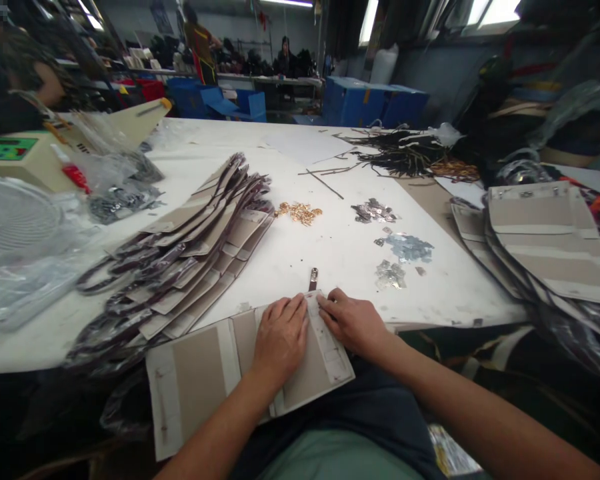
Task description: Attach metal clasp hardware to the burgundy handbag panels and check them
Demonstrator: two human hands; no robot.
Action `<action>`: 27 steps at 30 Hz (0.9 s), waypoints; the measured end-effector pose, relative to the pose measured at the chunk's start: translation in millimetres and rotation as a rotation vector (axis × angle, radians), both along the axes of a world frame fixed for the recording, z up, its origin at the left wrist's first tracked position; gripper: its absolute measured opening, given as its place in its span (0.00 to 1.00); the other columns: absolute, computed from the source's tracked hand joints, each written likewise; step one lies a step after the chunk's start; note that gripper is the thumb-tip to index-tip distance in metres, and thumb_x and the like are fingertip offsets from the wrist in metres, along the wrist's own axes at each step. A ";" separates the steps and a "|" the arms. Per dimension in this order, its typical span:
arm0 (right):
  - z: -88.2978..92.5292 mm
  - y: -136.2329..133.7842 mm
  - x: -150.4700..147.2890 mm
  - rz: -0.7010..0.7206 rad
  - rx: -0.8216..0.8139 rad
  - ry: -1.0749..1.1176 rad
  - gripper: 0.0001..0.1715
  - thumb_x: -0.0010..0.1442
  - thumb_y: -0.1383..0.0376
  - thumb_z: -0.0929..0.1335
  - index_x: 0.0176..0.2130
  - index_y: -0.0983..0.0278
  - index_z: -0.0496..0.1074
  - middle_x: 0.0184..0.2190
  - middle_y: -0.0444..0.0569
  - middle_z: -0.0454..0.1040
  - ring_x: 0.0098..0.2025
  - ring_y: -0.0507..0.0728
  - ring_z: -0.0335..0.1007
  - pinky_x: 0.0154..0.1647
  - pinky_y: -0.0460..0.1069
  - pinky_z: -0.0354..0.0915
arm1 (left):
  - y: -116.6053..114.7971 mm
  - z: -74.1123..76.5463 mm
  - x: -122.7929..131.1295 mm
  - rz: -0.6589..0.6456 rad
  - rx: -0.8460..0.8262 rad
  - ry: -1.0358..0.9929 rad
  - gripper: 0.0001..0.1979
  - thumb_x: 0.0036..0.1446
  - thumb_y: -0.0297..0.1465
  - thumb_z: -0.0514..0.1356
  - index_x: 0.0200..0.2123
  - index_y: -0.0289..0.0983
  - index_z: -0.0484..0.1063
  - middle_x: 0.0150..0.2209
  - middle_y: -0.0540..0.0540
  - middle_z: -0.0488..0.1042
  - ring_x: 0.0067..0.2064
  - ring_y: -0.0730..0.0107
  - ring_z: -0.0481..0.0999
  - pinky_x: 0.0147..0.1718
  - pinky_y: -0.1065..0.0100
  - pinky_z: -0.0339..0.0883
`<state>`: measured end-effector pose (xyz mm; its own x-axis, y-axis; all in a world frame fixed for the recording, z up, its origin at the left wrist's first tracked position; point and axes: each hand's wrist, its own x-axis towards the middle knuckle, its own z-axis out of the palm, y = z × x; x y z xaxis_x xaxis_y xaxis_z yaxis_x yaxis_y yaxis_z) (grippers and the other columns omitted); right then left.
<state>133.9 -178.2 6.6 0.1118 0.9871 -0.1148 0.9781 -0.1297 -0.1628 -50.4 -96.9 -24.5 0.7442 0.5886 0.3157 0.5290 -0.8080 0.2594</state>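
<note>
A beige, board-stiffened bag panel (200,373) with pale strips lies at the table's front edge, tilted, its near part over my lap. My left hand (281,337) rests across it, fingers close together and pressing near its upper edge. My right hand (356,323) is closed, fingertips pinching at the panel's upper right strip; anything small between them is hidden. Between both hands, a short dark strap with a metal fitting (314,277) sticks out past the panel's edge. Beyond lie gold-coloured metal pieces (303,213) and flat silver plates (410,247).
A stack of similar panels with dark handles (195,247) stands at left, more panels (535,220) at right. Dark strips (405,150) lie at the back. A fan (15,213) and a machine with a green panel (5,150) are at left. Other people are farther back.
</note>
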 end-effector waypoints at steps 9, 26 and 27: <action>7.2 -1.3 -1.9 0.039 0.119 -0.012 0.19 0.76 0.57 0.60 0.60 0.58 0.69 0.50 0.53 0.74 0.41 0.60 0.78 0.36 0.50 0.68 | 2.5 0.4 -1.9 0.003 0.086 0.027 0.21 0.72 0.31 0.50 0.63 0.36 0.72 0.63 0.42 0.73 0.62 0.53 0.70 0.62 0.49 0.67; 12.1 17.1 -0.3 0.190 0.213 -0.060 0.15 0.67 0.63 0.66 0.47 0.68 0.77 0.41 0.59 0.79 0.32 0.64 0.79 0.28 0.53 0.71 | 25.1 -26.6 -6.8 -0.062 0.420 -0.002 0.20 0.70 0.28 0.51 0.60 0.39 0.75 0.60 0.47 0.77 0.58 0.58 0.74 0.57 0.56 0.72; 13.7 17.5 5.3 0.176 0.219 -0.016 0.16 0.67 0.60 0.67 0.48 0.66 0.78 0.42 0.57 0.79 0.33 0.64 0.80 0.29 0.53 0.72 | 31.3 -31.1 -7.9 -0.079 0.456 -0.025 0.20 0.70 0.28 0.51 0.59 0.40 0.76 0.59 0.47 0.77 0.57 0.58 0.75 0.55 0.57 0.73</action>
<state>139.2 -160.7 20.3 -0.0632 0.9926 0.1035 0.9851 0.0786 -0.1531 -58.3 -65.6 -55.6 0.7698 0.3274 0.5479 0.4596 -0.8800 -0.1199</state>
